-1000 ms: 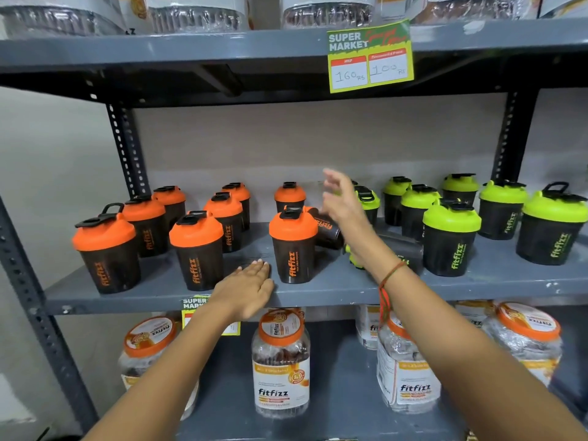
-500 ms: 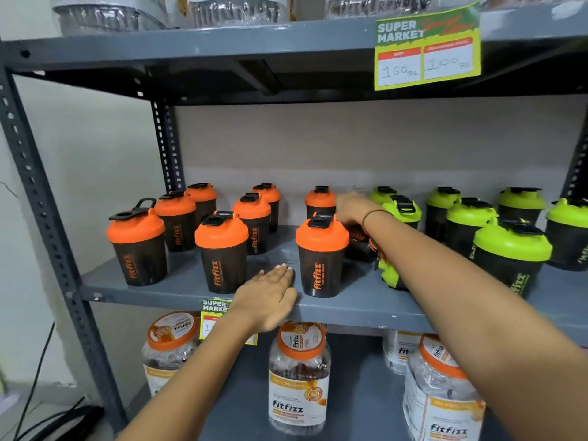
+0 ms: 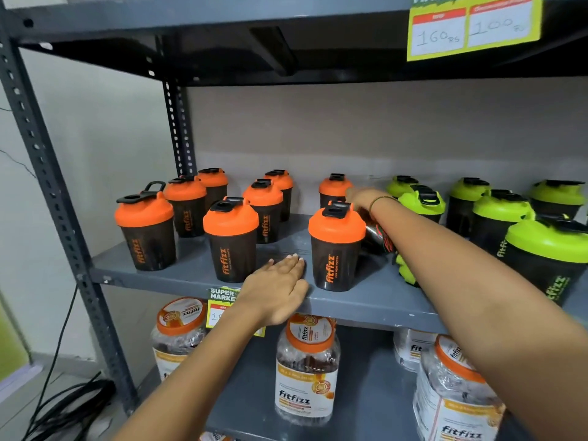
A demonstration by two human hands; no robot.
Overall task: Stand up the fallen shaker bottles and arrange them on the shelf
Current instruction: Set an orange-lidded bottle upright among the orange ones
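Nearest, your left hand (image 3: 276, 289) lies flat on the front lip of the shelf (image 3: 366, 302), fingers spread wide and holding nothing, above the lidded jars (image 3: 307, 367) on the lower tier, whose contents cannot be told. Further in, your right hand (image 3: 358, 197) reaches behind the front orange-lidded shaker (image 3: 335, 246); its fingers are hidden, so their state cannot be told. The fallen bottle (image 3: 378, 238) lies just below that wrist, long axis seemingly front-to-back, nearer your right hand, beside a toppled green-lidded one (image 3: 407, 270).
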